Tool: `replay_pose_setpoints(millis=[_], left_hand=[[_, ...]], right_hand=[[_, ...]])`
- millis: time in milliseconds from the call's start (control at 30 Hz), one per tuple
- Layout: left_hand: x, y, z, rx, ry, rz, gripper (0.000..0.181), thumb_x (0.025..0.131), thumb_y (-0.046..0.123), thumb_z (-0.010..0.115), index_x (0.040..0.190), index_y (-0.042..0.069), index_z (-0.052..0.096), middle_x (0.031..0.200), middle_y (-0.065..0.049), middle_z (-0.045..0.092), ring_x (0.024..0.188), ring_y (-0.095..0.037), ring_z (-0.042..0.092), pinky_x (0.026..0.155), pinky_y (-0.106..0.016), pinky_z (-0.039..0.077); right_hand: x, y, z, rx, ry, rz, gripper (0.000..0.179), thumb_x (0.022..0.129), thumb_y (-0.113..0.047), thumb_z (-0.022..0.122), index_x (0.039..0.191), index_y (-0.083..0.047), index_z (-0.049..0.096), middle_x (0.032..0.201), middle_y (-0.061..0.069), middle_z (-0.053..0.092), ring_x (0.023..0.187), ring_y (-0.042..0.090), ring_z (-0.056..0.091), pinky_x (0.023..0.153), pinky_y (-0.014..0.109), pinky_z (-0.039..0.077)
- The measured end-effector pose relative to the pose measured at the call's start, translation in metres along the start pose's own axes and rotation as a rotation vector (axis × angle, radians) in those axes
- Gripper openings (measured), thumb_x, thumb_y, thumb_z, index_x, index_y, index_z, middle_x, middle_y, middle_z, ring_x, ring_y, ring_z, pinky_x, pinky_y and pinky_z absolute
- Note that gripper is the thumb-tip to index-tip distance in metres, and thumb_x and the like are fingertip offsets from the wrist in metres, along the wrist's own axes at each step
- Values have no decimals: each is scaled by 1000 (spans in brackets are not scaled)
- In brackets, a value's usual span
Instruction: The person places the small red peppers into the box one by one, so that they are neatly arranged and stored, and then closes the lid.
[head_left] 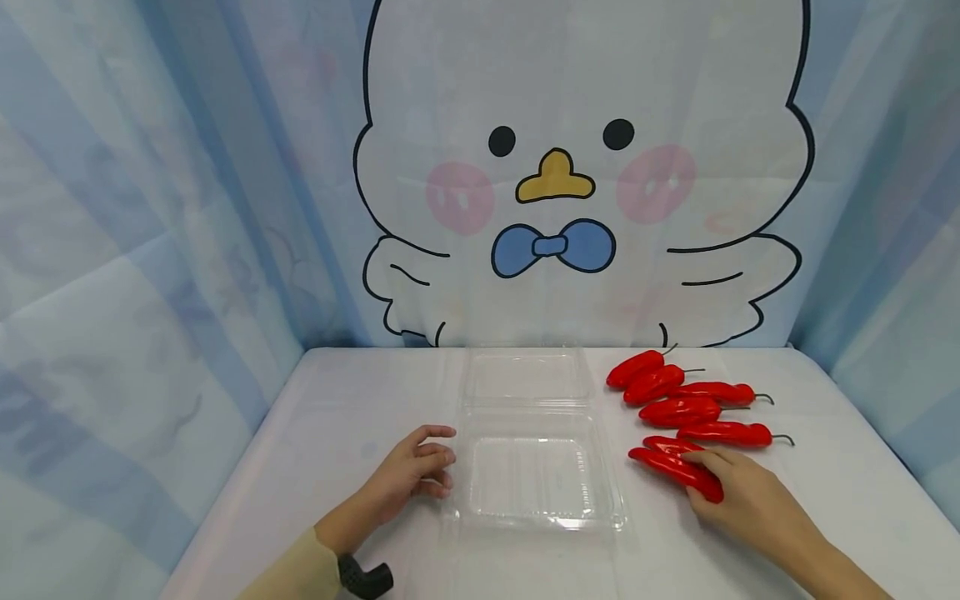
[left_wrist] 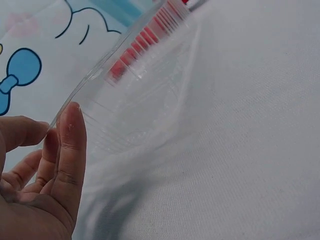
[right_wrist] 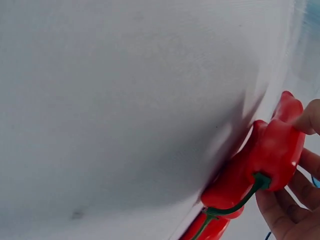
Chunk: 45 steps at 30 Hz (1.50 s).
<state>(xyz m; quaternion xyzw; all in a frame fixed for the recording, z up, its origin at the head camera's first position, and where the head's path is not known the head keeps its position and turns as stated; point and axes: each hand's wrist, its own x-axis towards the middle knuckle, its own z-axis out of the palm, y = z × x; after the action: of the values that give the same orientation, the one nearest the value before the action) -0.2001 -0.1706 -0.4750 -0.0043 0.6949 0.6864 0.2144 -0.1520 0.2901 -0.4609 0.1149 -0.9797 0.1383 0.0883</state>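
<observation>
A clear plastic clamshell box (head_left: 532, 479) lies opened out on the table, its lid half (head_left: 528, 377) toward the back. My left hand (head_left: 408, 471) is at the box's left side; in the left wrist view its thumb (left_wrist: 30, 131) and fingers pinch the thin rim. To the right of the box, my right hand (head_left: 753, 500) grips a red chili pepper (head_left: 675, 468) between thumb and fingers. Its green stem (right_wrist: 252, 195) shows in the right wrist view. Another red pepper (head_left: 663, 443) lies close behind the held one.
Several more red peppers (head_left: 678, 411) form a loose column at the back right of the white table (head_left: 352, 392), stems pointing right. A curtain (head_left: 187, 250) with a cartoon bird (head_left: 555, 308) hangs behind and at the sides. A black strap piece (head_left: 366, 577) is by the left sleeve.
</observation>
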Motion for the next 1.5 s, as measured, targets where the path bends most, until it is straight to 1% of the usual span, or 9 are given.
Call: replay_pose_setpoints(millis=[133, 267, 600, 900, 1067, 1233, 1300, 1500], left_hand=[[-1, 0, 2, -6, 1, 0, 48, 102, 11, 61, 146, 4, 43, 108, -12, 66, 74, -14, 68, 67, -27, 62], [-2, 1, 4, -9, 0, 2, 48, 102, 11, 61, 146, 4, 43, 107, -11, 65, 74, -14, 67, 66, -26, 61], [-3, -1, 7, -21, -10, 2, 48, 102, 11, 60, 146, 4, 42, 102, -6, 64, 73, -13, 67, 64, -25, 61], [-4, -2, 8, -33, -13, 4, 47, 102, 10, 58, 146, 4, 40, 101, -5, 63, 73, -12, 66, 64, -25, 60], [-5, -2, 10, -36, -10, 6, 46, 103, 9, 57, 145, 3, 40, 99, -4, 62, 72, -12, 65, 63, -24, 60], [-5, -1, 11, -38, -1, -2, 46, 103, 10, 57, 145, 4, 41, 101, -6, 63, 73, -12, 65, 63, -24, 60], [-5, -1, 11, -38, 2, -7, 46, 103, 11, 58, 145, 4, 41, 102, -7, 63, 73, -12, 65, 63, -24, 60], [-6, -1, 11, -38, 10, -8, 47, 102, 12, 59, 145, 5, 41, 104, -7, 64, 73, -13, 65, 62, -24, 60]], right_hand=[[1, -2, -3, 9, 20, -7, 53, 69, -20, 92, 116, -5, 73, 111, 18, 72, 95, 35, 68, 80, 55, 62], [3, -4, -6, 10, 23, -7, 53, 69, -20, 92, 117, -5, 73, 113, 20, 72, 97, 37, 68, 78, 56, 62], [7, -13, -16, -12, 69, -31, 54, 69, -20, 92, 117, -5, 73, 112, 20, 71, 100, 40, 67, 77, 55, 63], [11, -22, -26, -23, 114, -82, 55, 66, -20, 95, 115, -7, 74, 107, 15, 73, 95, 33, 68, 76, 53, 63], [12, -31, -29, -10, 98, -77, 56, 67, -21, 95, 117, -8, 74, 108, 14, 73, 94, 31, 67, 75, 51, 64], [13, -40, -30, -3, 78, -57, 59, 66, -22, 95, 119, -10, 74, 110, 14, 72, 95, 29, 66, 74, 49, 64], [13, -44, -29, 0, 78, -52, 58, 65, -21, 95, 119, -11, 74, 110, 13, 72, 96, 28, 66, 75, 49, 64], [13, -53, -30, 26, 79, -60, 53, 64, -20, 95, 113, -14, 73, 106, 8, 72, 88, 20, 62, 73, 44, 64]])
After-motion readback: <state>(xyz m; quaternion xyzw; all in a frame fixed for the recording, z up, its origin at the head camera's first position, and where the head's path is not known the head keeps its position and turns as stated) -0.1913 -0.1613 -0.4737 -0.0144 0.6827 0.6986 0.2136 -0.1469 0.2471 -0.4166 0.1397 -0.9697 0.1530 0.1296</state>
